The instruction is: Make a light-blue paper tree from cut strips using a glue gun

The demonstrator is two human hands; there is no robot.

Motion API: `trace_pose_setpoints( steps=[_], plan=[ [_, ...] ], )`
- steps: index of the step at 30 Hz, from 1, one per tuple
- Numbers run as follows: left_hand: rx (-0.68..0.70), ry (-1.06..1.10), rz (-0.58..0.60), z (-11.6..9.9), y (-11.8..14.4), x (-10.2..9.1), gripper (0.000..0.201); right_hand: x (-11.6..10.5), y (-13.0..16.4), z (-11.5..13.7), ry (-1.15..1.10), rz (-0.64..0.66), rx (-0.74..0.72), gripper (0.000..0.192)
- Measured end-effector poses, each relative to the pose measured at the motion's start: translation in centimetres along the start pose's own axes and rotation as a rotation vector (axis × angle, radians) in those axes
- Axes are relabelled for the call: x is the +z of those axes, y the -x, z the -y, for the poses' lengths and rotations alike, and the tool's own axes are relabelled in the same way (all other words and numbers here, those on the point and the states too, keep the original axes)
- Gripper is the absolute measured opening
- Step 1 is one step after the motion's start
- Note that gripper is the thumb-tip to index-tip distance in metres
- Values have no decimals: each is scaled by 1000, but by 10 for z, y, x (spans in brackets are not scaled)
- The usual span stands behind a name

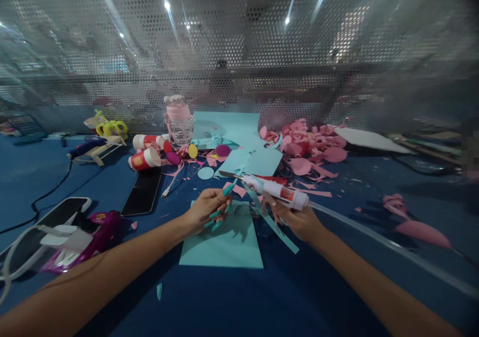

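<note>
My right hand (295, 219) is wrapped round a white glue gun (275, 191) with a red label, its metal nozzle pointing left. A long translucent glue stick (359, 230) runs out of its back end. Pinched in the fingers of my left hand (209, 210), close to the nozzle, is a small piece of teal paper (234, 190). A teal paper strip (281, 233) hangs beside my right hand; whether the fingers grip it is unclear. Beneath both hands lies a teal paper sheet (220, 252) on the blue surface.
More teal sheets (226, 122) and a pink paper pile (305, 145) lie ahead. A clear bottle (180, 127), red-and-white cups (145, 159), and a black phone (142, 192) are left of centre. A purple power strip (101, 232) with cables sits near my left forearm. Perforated metal mesh (239, 43) stands behind.
</note>
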State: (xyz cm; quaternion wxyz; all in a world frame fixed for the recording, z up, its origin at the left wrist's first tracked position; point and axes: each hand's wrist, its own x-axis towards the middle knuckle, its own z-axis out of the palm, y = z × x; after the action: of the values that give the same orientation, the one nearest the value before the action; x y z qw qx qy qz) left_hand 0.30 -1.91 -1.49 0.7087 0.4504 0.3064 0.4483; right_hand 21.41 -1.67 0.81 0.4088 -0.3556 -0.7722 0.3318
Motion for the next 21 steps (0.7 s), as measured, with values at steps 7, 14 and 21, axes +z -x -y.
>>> trace_pose_setpoints(
  steps=[7, 14, 21],
  plan=[
    [-5, 98, 67, 1, 0, 0, 35, -1, 5, -7, 10, 51, -24, 39],
    [-11, 166, 118, 2, 0, -1, 34, -3, 2, 0, 2, 44, -85, 34],
    [-14, 174, 117, 2, 0, 0, 34, -3, 2, -3, 113, 54, -129, 28]
  ],
)
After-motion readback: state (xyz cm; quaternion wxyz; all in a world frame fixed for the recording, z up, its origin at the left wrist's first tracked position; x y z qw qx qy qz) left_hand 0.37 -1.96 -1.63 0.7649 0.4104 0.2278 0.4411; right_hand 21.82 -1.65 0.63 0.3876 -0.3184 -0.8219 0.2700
